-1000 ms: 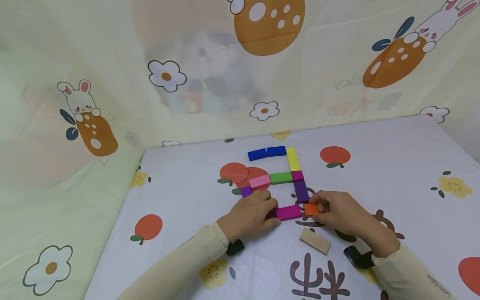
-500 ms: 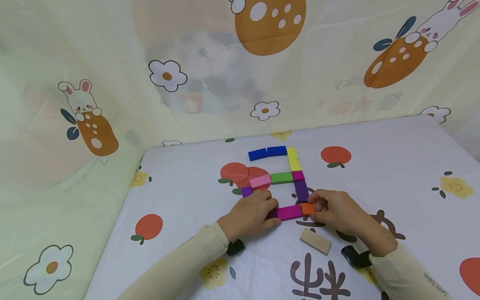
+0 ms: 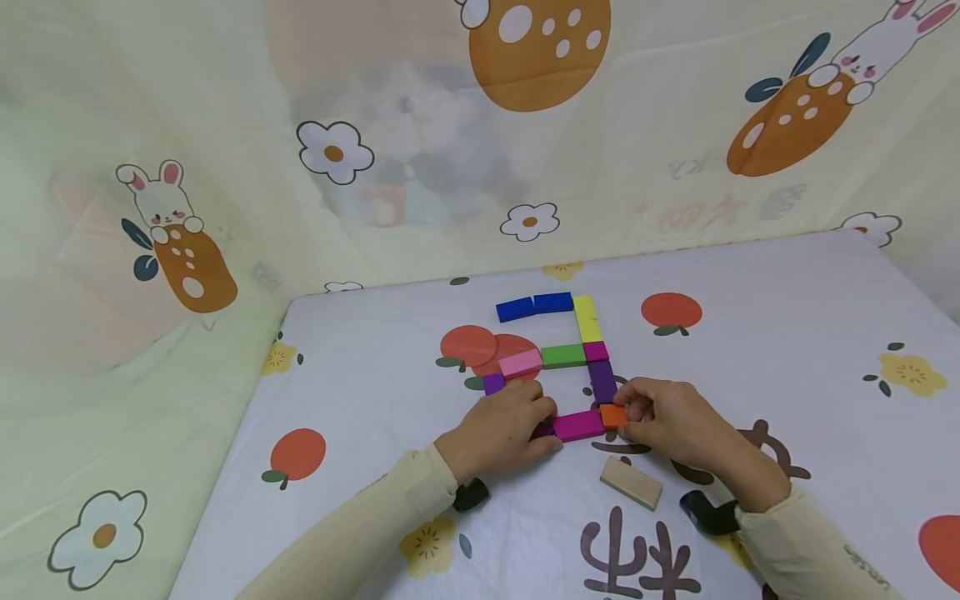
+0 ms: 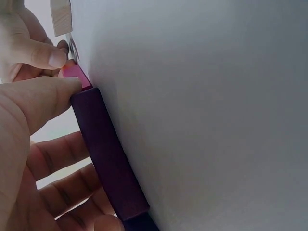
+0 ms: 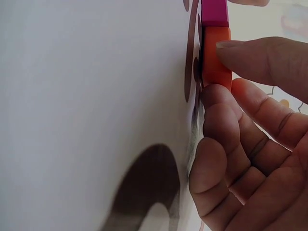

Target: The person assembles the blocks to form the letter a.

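In the head view, my right hand (image 3: 678,425) pinches a small orange block (image 3: 612,416), its thumb on one face in the right wrist view. The orange block's left end meets a long magenta block (image 3: 577,426), just below an upright purple block (image 3: 602,382). My left hand (image 3: 495,425) holds a dark purple block (image 4: 110,154) at the row's left; the left wrist view shows the thumb at its end by the magenta block and fingers behind it. In the head view the hand hides most of this block. A violet block (image 3: 492,383) shows above the left knuckles.
Further back, a pink block (image 3: 520,363), green block (image 3: 563,356), small magenta block (image 3: 596,351), yellow block (image 3: 587,318) and two blue blocks (image 3: 552,302) continue the outline. A plain wooden block (image 3: 631,482) lies in front on the patterned tablecloth (image 3: 787,333).
My right hand has slid the orange block left, closing the gap to the long magenta block. The left hand has stayed in place.
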Demonstrator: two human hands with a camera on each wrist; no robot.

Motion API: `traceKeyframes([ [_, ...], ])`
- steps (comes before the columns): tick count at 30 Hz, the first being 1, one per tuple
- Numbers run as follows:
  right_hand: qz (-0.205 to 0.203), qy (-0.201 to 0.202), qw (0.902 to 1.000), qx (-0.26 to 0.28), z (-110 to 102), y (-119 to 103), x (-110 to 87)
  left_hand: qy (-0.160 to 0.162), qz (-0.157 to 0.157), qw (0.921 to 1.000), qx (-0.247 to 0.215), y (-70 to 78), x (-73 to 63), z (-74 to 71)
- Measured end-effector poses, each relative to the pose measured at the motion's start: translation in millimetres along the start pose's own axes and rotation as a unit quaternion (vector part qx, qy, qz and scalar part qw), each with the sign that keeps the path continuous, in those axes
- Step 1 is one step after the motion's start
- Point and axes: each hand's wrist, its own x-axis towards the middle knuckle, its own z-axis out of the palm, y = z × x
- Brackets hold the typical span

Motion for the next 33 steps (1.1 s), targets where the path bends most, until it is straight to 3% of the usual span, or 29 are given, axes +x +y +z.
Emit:
traceKeyframes([
  [13, 0.013, 0.000, 0.9999, 0.003, 0.5, -1.7, -1.5, 0.000, 0.002, 1.0000, -0.001, -0.1, 1.9, 1.5],
  [19, 0.013, 0.007, 0.9998, -0.015, 0.2, -4.5, -11.2, -0.001, 0.001, 1.0000, -0.005, 0.8, 1.8, 1.1],
  [26, 0.019, -0.036, 0.9990, -0.018, 3.2, -4.8, -33.4, -0.021, -0.013, 0.9994, -0.022, -0.3, -1.0, -1.9],
  [33, 0.020, -0.061, 0.9959, -0.063, 9.8, -6.0, -47.3, -0.027, -0.025, 0.9984, -0.044, -4.7, -4.6, -5.5],
])
